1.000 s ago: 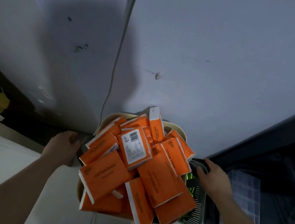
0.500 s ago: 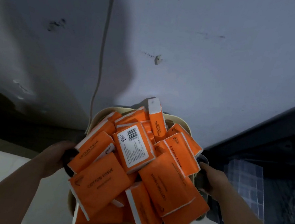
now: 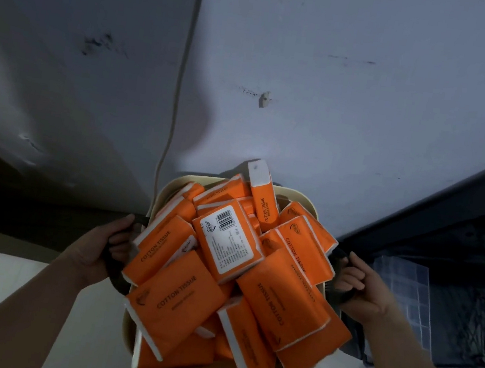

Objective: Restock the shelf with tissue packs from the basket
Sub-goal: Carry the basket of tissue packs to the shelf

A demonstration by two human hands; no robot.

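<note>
You hold the basket (image 3: 302, 193) between your hands, heaped above its rim with orange packs (image 3: 216, 273); several overhang the near edge. Your left hand (image 3: 101, 245) and right hand (image 3: 367, 285) each have fingers curled tight round a dark handle (image 3: 113, 275). Carry it level and slowly, I'd judge, or the top packs may slide off. Beyond your fingertips stands the wall (image 3: 344, 73). A dark rack (image 3: 444, 243) lies outside your right fingers, and a cable (image 3: 173, 111) hangs ahead of the left.

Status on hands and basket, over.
Left hand, right hand grip dark handles of cream plastic basket. Orange tissue packs heaped above rim. Dark rack at right.
</note>
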